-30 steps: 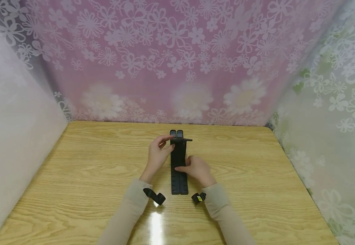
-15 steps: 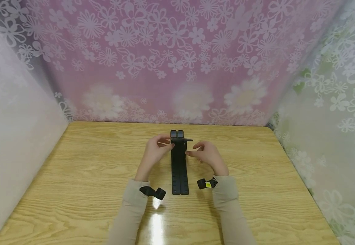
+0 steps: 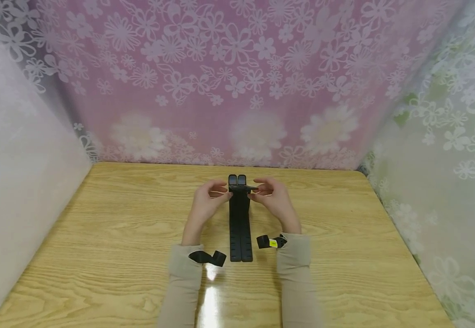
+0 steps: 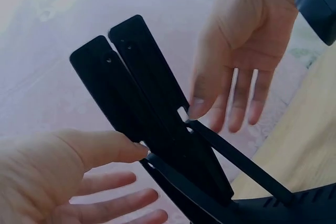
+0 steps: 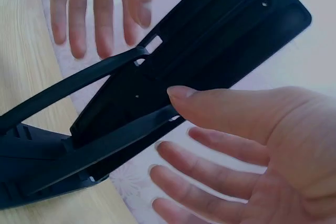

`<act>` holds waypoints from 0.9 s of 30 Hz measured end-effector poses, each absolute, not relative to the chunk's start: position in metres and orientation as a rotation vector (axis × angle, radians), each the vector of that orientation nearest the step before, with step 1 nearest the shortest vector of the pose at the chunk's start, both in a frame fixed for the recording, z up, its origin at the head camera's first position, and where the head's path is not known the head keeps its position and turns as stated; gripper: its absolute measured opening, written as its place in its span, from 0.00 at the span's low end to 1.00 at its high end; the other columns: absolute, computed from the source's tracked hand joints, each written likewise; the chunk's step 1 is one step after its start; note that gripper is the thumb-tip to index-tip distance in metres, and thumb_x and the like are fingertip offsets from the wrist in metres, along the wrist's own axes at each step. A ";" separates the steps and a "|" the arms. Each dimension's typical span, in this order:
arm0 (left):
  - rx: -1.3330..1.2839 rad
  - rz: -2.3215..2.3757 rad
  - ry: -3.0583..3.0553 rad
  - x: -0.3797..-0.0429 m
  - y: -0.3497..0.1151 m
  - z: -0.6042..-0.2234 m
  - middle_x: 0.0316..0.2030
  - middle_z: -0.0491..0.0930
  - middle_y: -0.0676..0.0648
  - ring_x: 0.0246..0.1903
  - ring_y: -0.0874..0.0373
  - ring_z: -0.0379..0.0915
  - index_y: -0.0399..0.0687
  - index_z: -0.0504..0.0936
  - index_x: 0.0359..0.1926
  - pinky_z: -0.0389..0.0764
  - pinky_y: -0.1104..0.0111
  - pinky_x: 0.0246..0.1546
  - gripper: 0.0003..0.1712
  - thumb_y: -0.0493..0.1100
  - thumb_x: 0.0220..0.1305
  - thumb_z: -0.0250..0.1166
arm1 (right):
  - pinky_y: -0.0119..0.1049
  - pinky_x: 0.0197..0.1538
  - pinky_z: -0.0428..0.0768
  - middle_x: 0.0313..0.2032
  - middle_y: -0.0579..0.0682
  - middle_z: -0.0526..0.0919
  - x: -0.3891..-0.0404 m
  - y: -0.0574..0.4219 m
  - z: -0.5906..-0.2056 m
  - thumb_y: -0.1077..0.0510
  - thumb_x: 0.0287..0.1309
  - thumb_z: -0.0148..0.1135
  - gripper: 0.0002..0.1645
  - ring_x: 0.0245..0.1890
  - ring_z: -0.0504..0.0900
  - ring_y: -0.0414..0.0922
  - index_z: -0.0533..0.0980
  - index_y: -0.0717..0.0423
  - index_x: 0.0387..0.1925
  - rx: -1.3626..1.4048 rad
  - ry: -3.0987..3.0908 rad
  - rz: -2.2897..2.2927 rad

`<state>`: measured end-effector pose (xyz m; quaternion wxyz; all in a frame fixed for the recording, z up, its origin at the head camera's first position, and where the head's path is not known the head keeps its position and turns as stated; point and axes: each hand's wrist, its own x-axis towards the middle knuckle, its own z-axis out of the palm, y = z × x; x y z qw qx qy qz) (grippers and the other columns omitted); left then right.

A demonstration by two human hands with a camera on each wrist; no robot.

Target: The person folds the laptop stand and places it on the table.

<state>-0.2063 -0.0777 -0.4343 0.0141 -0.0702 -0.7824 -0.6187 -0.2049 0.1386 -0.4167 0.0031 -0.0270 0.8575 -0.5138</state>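
Note:
A black folding stand lies lengthwise on the table, its two long base bars side by side with notches at the near end. Its panel, split by a slit, rises from the far part. Two slim struts slope from the panel's side slots to the notched base. My left hand is at the left edge, thumb tip touching the panel beside a strut's upper end. On the opposite edge, my right hand rests its thumb on the panel near the other strut. The remaining fingers of both hands spread loosely behind the panel.
The wood-grain table extends all round the stand. A pink floral curtain hangs along its back edge, with pale curtains at both sides. Each wrist carries a small black camera.
My right hand has left the stand's lower part, swung out to the right and moved up to the panel's right edge. My left hand stays near the left edge; the stand has hardly moved.

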 end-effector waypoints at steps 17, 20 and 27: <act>-0.327 -1.978 -2.252 -0.214 -0.062 -0.463 0.42 0.83 0.38 0.44 0.45 0.80 0.40 0.83 0.53 0.82 0.55 0.49 0.19 0.33 0.60 0.71 | 0.51 0.50 0.82 0.50 0.57 0.84 -0.213 0.136 -0.442 0.66 0.60 0.68 0.18 0.46 0.83 0.54 0.82 0.61 0.53 -0.277 2.703 -1.776; -0.312 -1.956 -2.236 -0.215 -0.059 -0.465 0.39 0.83 0.41 0.42 0.48 0.81 0.41 0.84 0.51 0.83 0.60 0.46 0.17 0.32 0.60 0.70 | 0.51 0.50 0.82 0.50 0.56 0.84 -0.215 0.137 -0.445 0.65 0.60 0.68 0.18 0.46 0.83 0.53 0.82 0.61 0.53 -0.288 2.691 -1.799; -0.309 -1.943 -2.209 -0.215 -0.058 -0.469 0.37 0.83 0.44 0.40 0.51 0.81 0.42 0.85 0.49 0.83 0.63 0.43 0.15 0.32 0.60 0.71 | 0.48 0.48 0.83 0.48 0.55 0.84 -0.215 0.136 -0.449 0.65 0.59 0.69 0.20 0.44 0.82 0.51 0.81 0.61 0.54 -0.275 2.694 -1.778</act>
